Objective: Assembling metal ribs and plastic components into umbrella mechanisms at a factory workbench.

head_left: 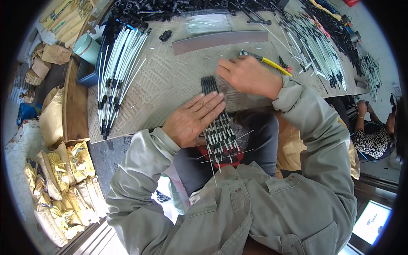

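Worktable [157, 80] crowded along back with black parts [153, 12]; heap of white rods [321, 51] at right
Bundle of black-and-white rods [221, 136] under left hand [191, 118], reaching past near edge over lap [185, 159]
Left hand flat on it, fingers extended; right hand [250, 75] curled beside yellow-handled tool [276, 66], cannot tell if gripping anything
Risk: overhang may tip bundle if left hand lifts; thin crosswise rods [244, 151] could snag shirt [238, 204], pull out of line
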A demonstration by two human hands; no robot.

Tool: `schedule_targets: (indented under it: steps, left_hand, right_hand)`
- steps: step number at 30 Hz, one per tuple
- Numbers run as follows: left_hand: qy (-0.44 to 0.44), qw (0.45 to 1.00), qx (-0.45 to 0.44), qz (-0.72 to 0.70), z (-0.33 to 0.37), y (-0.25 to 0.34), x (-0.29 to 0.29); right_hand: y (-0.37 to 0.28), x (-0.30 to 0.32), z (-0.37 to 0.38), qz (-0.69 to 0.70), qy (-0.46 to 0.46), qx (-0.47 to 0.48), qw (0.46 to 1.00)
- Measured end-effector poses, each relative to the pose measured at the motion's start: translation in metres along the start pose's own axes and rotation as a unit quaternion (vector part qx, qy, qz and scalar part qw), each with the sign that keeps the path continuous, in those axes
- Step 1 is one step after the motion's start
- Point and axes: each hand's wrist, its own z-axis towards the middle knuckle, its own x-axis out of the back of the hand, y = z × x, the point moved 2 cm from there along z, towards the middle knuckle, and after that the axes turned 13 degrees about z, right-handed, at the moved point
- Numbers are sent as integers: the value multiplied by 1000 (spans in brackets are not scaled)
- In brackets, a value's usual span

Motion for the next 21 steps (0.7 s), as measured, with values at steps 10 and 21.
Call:
schedule_targets:
  steps: [10, 21]
  left_hand:
    - [-8, 999, 5, -51, -3, -1, -2]
    - [3, 1000, -3, -31, -3, 6, -11]
  right_hand:
    - [-4, -7, 6, 161, 27, -64, 984]
    - [-11, 2, -7, 64, 130, 13, 989]
